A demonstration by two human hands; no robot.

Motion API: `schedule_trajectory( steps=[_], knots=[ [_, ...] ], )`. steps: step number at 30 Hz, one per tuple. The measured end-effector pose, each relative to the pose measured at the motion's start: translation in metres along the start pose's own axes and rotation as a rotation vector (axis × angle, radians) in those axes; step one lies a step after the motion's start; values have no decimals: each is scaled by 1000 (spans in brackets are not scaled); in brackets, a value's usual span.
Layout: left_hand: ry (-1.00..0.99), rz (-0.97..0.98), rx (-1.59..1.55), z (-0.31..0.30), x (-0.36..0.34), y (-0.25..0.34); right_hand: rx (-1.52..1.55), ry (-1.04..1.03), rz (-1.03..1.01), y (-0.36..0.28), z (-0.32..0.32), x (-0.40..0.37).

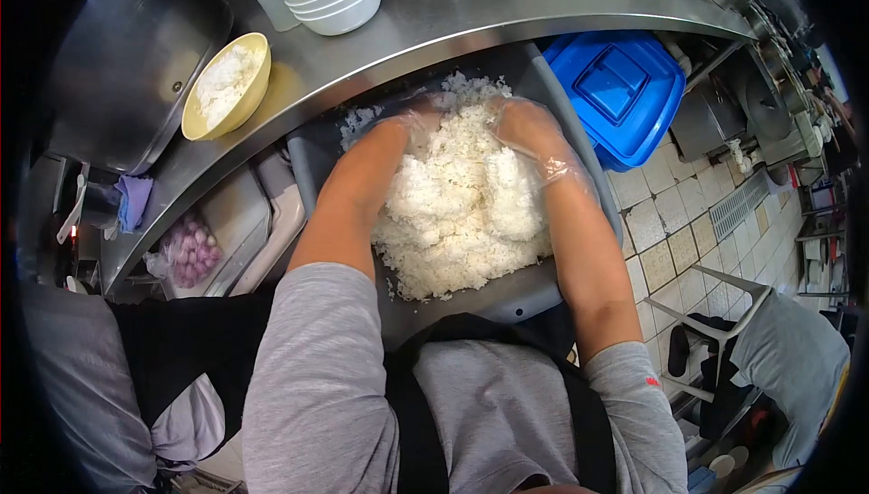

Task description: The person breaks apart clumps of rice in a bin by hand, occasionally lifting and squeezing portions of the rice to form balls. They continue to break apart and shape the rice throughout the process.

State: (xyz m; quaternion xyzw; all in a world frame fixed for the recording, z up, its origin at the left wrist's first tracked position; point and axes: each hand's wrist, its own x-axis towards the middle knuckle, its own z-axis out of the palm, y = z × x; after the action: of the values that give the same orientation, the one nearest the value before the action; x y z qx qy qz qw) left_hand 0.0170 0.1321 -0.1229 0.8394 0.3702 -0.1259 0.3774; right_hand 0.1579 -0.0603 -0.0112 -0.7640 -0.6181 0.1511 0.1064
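A big mound of cooked white rice [453,213] fills much of a deep grey tub [425,313] in front of me. My left hand [421,121], in a clear plastic glove, reaches into the far left side of the mound. On the far right side, my right hand [525,128] presses against the rice in a loose clear glove that bunches at the wrist. Both hands touch the rice; their fingers are hidden by it and by the gloves. More loose rice lies along the tub's far end, beyond my hands.
A yellow bowl [258,96] of rice and stacked white bowls [339,5] stand on the steel counter [453,5]. A large metal pot [118,69] is at left, a blue lidded container [665,87] at right. Shallots [193,251] sit below the counter. Another person [72,385] stands left.
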Motion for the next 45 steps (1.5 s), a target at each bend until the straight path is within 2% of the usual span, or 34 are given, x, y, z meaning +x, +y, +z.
schedule_trajectory(
  steps=[3,6,9,12,14,16,17,18,19,20,22,23,24,25,26,27,29,30,31,32,33,34,35,37,40,42,44,45],
  knots=[
    [-59,44,-225,-5,-8,9,-34,-21,34,2,6,7],
    [-70,-49,-531,-6,-33,29,0,-34,10,3,7,9],
    [-42,-132,-937,-6,-82,76,73,67,-89,7,15,9],
    [24,-109,-1026,-5,-103,109,72,-20,-91,-1,9,12],
    [67,-74,-933,-4,-85,105,299,-8,-115,8,16,17],
    [-188,79,-998,-16,-103,116,527,7,-173,8,15,16],
    [-133,72,-960,-16,-110,127,644,17,-220,3,11,13],
    [-76,211,-939,-13,-111,126,761,25,-266,-2,9,12],
    [-17,351,-914,-11,-111,123,693,110,-371,-1,15,21],
    [42,496,-880,-11,-110,120,758,162,-356,-1,23,28],
    [172,466,-898,-13,-115,124,882,263,-307,-8,26,24],
    [207,475,-874,-11,-101,117,783,336,-271,-5,32,32],
    [237,478,-855,-9,-105,120,847,334,-259,-4,31,32],
    [238,377,-925,-8,-113,122,912,330,-247,-3,30,32],
    [291,362,-911,-7,-114,122,977,330,-240,-4,30,33],
    [346,348,-892,-8,-113,122,877,443,-271,-1,31,32],
    [501,274,-844,-1,-96,118,858,463,-248,2,33,32],
    [463,248,-812,-6,-95,118,847,475,-237,-1,29,30],
    [426,222,-781,-10,-95,115,816,512,-122,-6,26,27],
    [388,195,-751,-13,-95,112,810,514,-138,-8,23,25],
    [368,336,-917,-9,-97,108,805,514,-155,-9,21,24],
    [405,379,-943,-7,-90,106,804,513,-172,-9,20,24],
    [440,417,-967,-5,-81,103,974,504,-184,-7,22,26],
    [458,442,-985,-4,-76,99,1136,424,-52,-13,18,21],
    [405,156,-1034,-8,-78,103,1257,385,156,-22,12,14],
    [340,132,-1172,-6,-87,108,1372,236,-3,6,34,34],
    [276,99,-1307,-9,-103,114,1132,228,-1,-8,23,27],
    [182,52,-1114,-18,-114,114,1013,224,-1,-13,20,25]
  ],
)
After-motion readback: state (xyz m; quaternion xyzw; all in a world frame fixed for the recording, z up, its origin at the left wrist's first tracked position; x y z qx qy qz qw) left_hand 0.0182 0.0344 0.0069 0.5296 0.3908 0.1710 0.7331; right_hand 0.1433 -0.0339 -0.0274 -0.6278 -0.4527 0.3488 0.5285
